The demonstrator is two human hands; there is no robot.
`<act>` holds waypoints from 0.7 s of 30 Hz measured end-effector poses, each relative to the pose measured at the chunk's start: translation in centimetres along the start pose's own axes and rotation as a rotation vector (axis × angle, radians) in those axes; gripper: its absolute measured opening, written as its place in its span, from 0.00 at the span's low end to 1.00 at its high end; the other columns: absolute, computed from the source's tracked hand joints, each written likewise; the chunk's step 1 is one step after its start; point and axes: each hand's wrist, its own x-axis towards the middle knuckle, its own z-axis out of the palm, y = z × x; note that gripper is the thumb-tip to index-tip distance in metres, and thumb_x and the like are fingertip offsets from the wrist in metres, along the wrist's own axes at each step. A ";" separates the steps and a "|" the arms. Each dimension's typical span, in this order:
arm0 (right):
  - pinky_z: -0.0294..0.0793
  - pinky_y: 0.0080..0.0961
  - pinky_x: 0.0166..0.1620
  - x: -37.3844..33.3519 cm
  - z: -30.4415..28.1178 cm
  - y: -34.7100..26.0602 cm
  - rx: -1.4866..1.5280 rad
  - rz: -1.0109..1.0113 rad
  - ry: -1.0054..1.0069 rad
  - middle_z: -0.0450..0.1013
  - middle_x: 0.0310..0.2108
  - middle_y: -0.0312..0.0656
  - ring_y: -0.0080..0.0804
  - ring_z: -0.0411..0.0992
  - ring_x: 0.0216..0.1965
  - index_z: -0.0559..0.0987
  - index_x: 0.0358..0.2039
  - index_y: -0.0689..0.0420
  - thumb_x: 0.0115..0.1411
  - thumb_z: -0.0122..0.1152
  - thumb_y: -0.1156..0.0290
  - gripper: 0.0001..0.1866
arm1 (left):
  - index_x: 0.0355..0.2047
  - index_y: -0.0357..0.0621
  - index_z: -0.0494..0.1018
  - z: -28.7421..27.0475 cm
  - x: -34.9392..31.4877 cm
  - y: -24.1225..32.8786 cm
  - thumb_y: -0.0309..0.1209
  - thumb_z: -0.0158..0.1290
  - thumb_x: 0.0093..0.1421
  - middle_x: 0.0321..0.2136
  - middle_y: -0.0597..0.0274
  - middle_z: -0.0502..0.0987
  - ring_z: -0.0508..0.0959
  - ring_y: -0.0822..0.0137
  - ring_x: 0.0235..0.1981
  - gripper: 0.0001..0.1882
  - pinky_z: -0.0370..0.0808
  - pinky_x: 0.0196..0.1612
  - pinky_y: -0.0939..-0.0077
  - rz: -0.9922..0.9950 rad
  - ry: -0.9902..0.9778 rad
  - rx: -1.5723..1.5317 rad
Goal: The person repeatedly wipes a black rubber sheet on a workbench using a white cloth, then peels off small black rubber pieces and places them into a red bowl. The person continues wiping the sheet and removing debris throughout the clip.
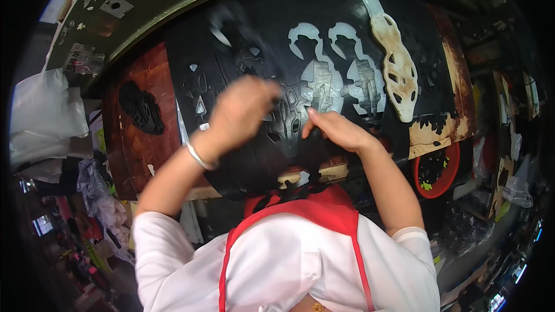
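Note:
My left hand (244, 108), with a pale bangle at its wrist, is over a black sheet (231, 167), smeared by motion. Whether it holds anything cannot be made out. To its right, my right hand (338, 130) rests bent on the sheet, thumb and forefinger apart, with nothing visible between them. Thin cut-outs show in the sheet around both hands. Beyond my right hand lie two pale, shoe-upper-shaped patterns (325, 84) with grey, slotted middles. A stained off-white template (399, 63) with oval holes lies farther right.
Dark cut pieces (140, 108) are piled on the reddish board at left. A red basket (452, 167) with black and yellow-green scraps stands below the table's right edge. Clear plastic bags (49, 115) hang at far left. A green metal beam (156, 17) runs along the back.

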 end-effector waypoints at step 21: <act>0.75 0.31 0.26 -0.4 8.3 -3.6 -0.159 -0.342 0.634 0.74 0.19 0.45 0.38 0.76 0.21 0.72 0.31 0.62 0.57 0.66 0.62 0.17 | 0.41 0.36 0.76 3.0 -5.0 -0.1 0.31 0.51 0.66 0.38 0.60 0.80 0.78 0.71 0.39 0.11 0.74 0.46 0.76 -0.877 0.389 -1.533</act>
